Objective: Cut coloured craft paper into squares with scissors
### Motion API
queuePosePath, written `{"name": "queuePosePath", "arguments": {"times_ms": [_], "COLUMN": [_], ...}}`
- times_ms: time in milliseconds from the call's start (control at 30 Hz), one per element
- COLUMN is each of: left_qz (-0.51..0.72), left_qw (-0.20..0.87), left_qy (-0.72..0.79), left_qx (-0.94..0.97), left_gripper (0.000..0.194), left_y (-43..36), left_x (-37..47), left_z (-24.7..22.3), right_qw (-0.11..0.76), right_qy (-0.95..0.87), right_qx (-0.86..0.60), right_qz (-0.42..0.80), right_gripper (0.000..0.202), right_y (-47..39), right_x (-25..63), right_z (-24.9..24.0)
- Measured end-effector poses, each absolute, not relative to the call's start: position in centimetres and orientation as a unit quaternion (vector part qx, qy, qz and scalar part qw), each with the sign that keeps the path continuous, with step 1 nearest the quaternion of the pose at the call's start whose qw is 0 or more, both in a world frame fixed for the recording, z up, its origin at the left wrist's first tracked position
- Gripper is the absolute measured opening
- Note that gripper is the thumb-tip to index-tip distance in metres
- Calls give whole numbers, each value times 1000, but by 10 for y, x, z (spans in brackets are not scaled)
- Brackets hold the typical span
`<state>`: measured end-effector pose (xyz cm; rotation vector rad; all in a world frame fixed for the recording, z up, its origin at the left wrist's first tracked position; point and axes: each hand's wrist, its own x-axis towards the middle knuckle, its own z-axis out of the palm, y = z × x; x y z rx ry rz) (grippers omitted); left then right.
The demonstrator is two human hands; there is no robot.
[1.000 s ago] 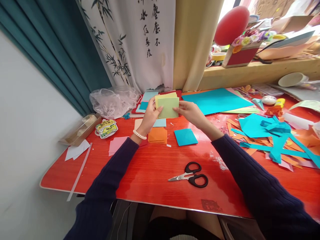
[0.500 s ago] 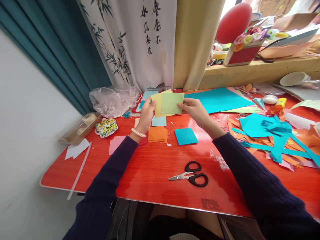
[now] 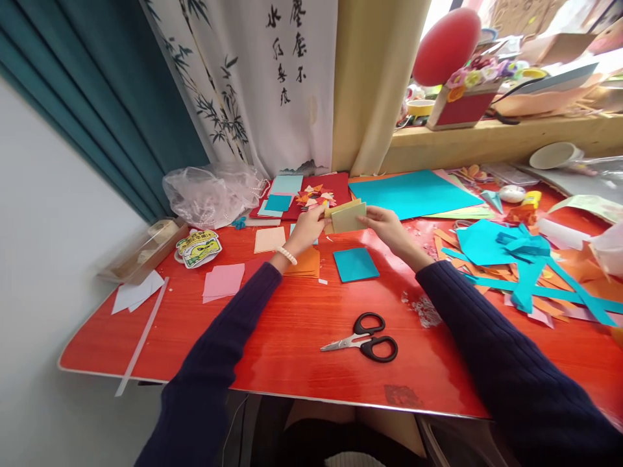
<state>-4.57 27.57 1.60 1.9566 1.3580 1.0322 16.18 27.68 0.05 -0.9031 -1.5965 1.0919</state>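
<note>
Above a glossy red table (image 3: 292,331), the left hand (image 3: 307,231) and right hand (image 3: 384,226) pinch thin yellow-green papers (image 3: 348,218) between them, with a blue square (image 3: 355,265) and, farther out, black-handled scissors (image 3: 359,341) at six o'clock, paper scraps (image 3: 535,269) at three, a clear bag (image 3: 209,194) at nine, and a tan curtain (image 3: 374,84) at twelve.

And here's the left arm (image 3: 209,357), navy-sleeved, slanting up from the bottom edge with the elbow gently bent; out front, the left hand (image 3: 310,229) holds a pinch, its wrist (image 3: 287,255) bare of sleeve; near and facing it, the right hand (image 3: 384,225) pinches too, thumb and fingers drawn together; the right arm (image 3: 506,350) reaches in long from the lower right corner, cuff pushed back off the wrist.
</note>
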Motion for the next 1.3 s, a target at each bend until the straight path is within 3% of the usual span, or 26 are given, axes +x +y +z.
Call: {"name": "queuePosePath", "arguments": {"times_ms": [100, 200, 333, 467, 567, 933, 1300], "left_qz": [356, 346, 344, 342, 344, 306, 327], "left_qw": [277, 280, 292, 329, 356, 296, 295], "left_qy": [509, 514, 494, 458, 439, 457, 484], "left_qx": [733, 733, 743, 752, 750, 781, 756], "left_gripper": [14, 30, 54, 64, 63, 64, 48], "left_y": [280, 280, 281, 280, 277, 271, 264], "left_x": [-40, -42, -46, -45, -43, -40, -36], "left_z": [11, 8, 7, 7, 8, 8, 23], "right_qw": [474, 467, 457, 447, 437, 418, 440], "right_qy": [-657, -662, -669, -676, -684, -707, -667], "right_qx": [-380, -380, -365, -368, -376, -390, -387], "right_qz": [446, 447, 458, 455, 447, 415, 460], "right_gripper": [27, 25, 35, 39, 36, 27, 29], "right_y": [284, 290, 290, 289, 290, 286, 282], "right_x": [167, 168, 165, 162, 162, 161, 163], "right_z": [-16, -27, -29, -27, -27, -22, -22]}}
